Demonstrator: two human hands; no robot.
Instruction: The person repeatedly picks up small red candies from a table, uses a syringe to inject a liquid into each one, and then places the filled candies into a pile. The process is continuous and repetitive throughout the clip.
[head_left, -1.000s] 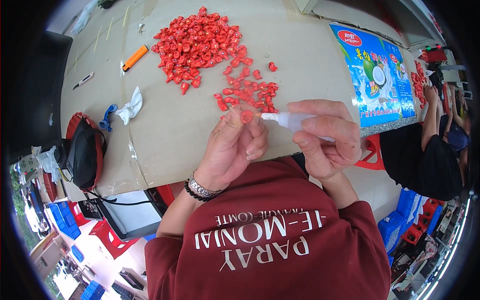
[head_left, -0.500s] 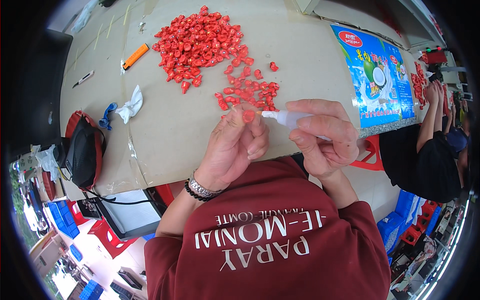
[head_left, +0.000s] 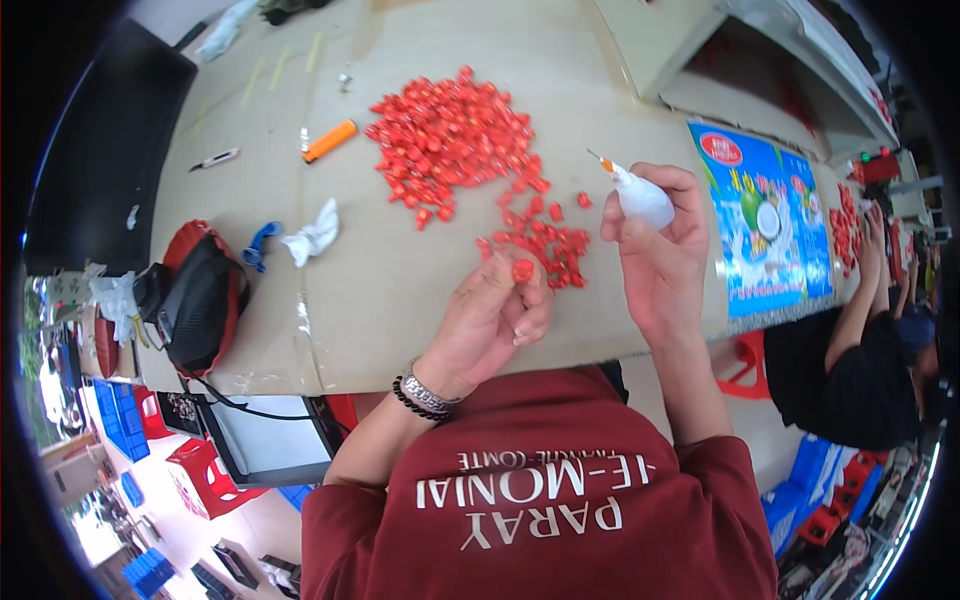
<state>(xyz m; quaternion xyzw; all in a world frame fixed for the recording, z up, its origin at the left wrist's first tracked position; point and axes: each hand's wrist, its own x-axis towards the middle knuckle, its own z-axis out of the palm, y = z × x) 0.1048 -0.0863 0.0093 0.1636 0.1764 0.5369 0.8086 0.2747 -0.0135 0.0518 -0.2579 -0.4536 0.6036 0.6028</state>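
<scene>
A small red piece (head_left: 523,270) sits pinched in the left fingers (head_left: 535,300); farther right, the right fingers (head_left: 678,180) hold a white bottle (head_left: 646,204), orange-based needle (head_left: 606,164) tilted far-left.

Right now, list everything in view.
Table: one, grey, centre
Red pieces: many, red, on table
Held piece: one, red, left hand
Bottle: one, white, right hand
Bar: one, orange, left of pieces
Slim tool: one, pale, upper left
Tissue: one, white, beside strip
Strip: one, blue, beside bag
Bag: one, black and red, left
Printed sheet: one, blue, right
Panel: one, black, leftmost
Crates: several, blue, floor
Nearest person: one, black clothing, right
Shirt: one, maroon, bottom
Left hand: one, ungloved, centre
Right hand: one, ungloved, right
</scene>
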